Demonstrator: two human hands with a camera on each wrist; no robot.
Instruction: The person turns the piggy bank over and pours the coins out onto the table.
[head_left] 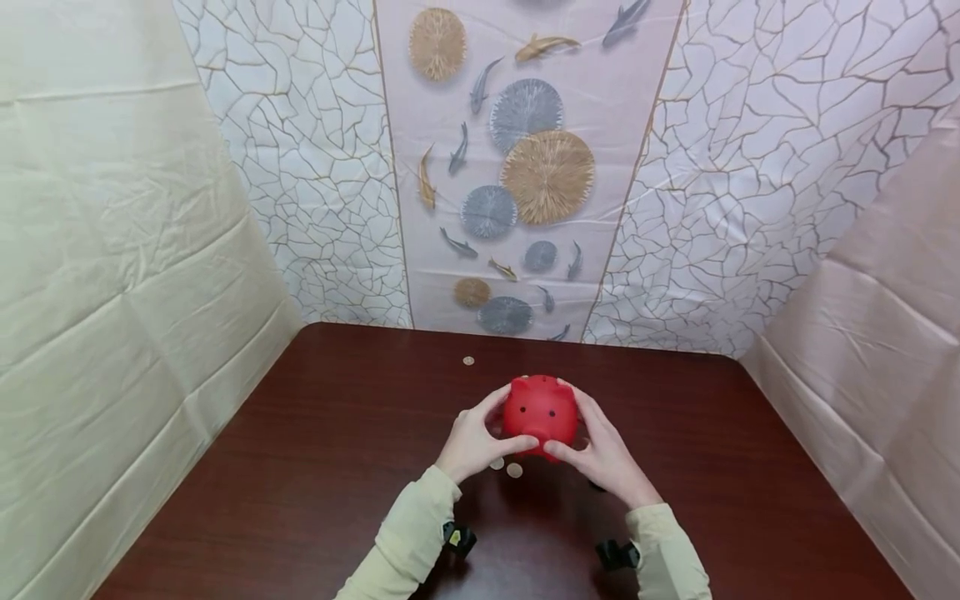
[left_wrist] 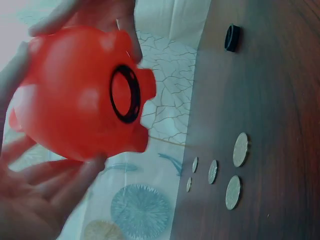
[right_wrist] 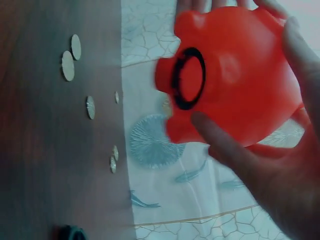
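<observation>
Two hands are up on the red piggy bank (head_left: 541,411), one on each flank, and it is lifted clear of the dark wooden table (head_left: 315,467). Left hand (head_left: 472,442) cups the left side, fingers curled round it with the thumb hooked underneath at the front; right hand (head_left: 600,450) mirrors it, thumb tucked under, fingers wrapped over the far side. So both hands are gripping the bank, held between them over the middle of the table. Both forearms come in from the near edge in pale sleeves (head_left: 408,542).

Left wrist view now: the underside of the bank faces us, with a black-rimmed round opening (left_wrist: 125,93) in the belly. A small black plug (left_wrist: 232,38) lies by itself on the table, well apart from the bank. Several coins (left_wrist: 240,149) lie on the wood below, loosely clustered. From the head view, two of them sit just under the left hand, and one lone coin (head_left: 468,361) lies farther back, near the patterned backdrop (head_left: 525,167).

Room to move: open wood shows left and right of the hands, draped sheets stand along both sides, and the backdrop closes the far edge.
</observation>
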